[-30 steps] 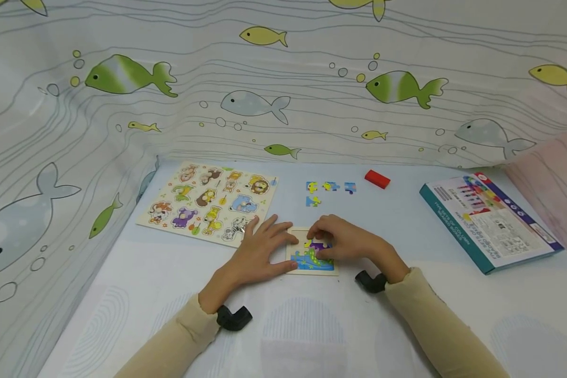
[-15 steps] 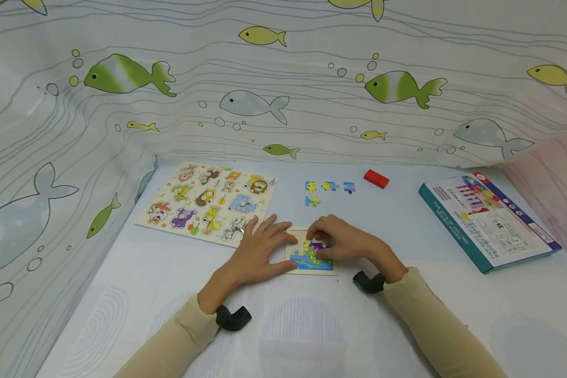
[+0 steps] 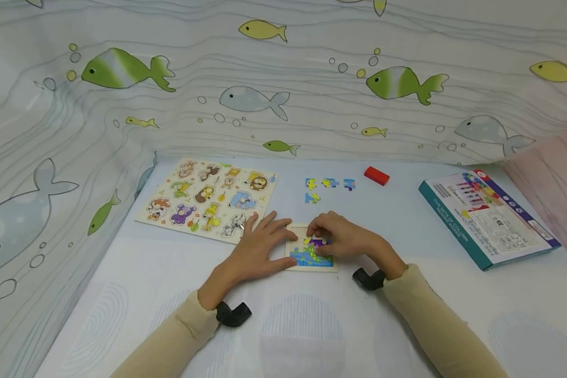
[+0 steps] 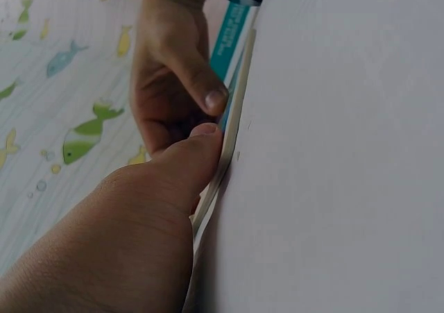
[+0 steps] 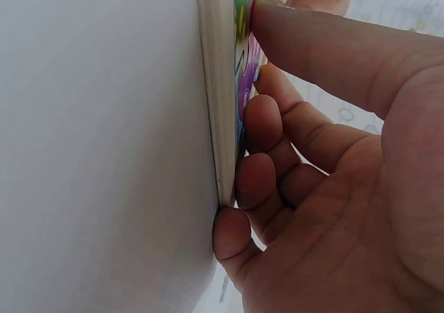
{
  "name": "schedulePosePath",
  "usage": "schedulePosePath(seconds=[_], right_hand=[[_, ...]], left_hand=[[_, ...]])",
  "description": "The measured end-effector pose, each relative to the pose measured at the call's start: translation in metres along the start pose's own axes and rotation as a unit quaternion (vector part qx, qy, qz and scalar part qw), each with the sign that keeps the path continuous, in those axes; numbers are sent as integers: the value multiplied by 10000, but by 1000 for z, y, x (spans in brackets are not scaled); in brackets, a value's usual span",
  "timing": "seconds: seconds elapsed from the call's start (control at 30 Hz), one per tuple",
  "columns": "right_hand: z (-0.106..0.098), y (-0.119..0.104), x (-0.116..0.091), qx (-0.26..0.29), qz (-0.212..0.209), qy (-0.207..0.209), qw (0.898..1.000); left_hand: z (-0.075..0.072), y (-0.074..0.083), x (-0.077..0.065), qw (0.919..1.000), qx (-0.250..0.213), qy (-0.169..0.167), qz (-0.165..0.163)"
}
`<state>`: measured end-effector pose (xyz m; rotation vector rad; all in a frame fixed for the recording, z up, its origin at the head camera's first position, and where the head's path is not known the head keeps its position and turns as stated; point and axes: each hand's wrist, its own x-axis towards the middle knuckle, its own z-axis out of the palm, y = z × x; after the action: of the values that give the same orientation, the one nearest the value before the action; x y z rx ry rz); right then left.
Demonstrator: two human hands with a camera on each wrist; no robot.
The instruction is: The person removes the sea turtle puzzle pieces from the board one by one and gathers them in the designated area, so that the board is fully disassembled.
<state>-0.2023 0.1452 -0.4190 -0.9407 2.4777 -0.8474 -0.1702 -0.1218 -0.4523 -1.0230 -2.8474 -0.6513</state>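
Note:
A small wooden jigsaw board (image 3: 312,269) with a pale rim lies in the middle of the table, partly filled with blue, green and purple pieces. My left hand (image 3: 257,249) spreads over its left side, its thumb and fingertips resting on the rim. From the right, my right hand (image 3: 345,237) curls over the board. Its thumb and index finger are at a purple jigsaw piece (image 3: 317,243), pinching it in the picture area. In the right wrist view the thumb (image 5: 312,42) and the other fingertips lie along the board's face and edge; the hand partly hides the piece.
Several loose jigsaw pieces (image 3: 310,198) lie behind the board, near a red block (image 3: 376,176). An animal puzzle board (image 3: 203,202) lies at the left, partly under the left fingertips in view. A boxed set (image 3: 493,220) lies at the right. A fish-print curtain (image 3: 331,105) surrounds the table.
The head view has tilted slightly, so the scene sits a little higher. Both hands stay at the board in nearly the same pose.

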Motion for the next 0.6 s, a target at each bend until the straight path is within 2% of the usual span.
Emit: schedulePosePath(seconds=[0.37,0.6], right_hand=[[-4,-3,2,148,121,2,9998],[-4,-3,2,346,53,-15,9994]], left_hand=[[-2,-1,3,10000,29,21,3],[-3,0,2,10000,6,1,-26]])
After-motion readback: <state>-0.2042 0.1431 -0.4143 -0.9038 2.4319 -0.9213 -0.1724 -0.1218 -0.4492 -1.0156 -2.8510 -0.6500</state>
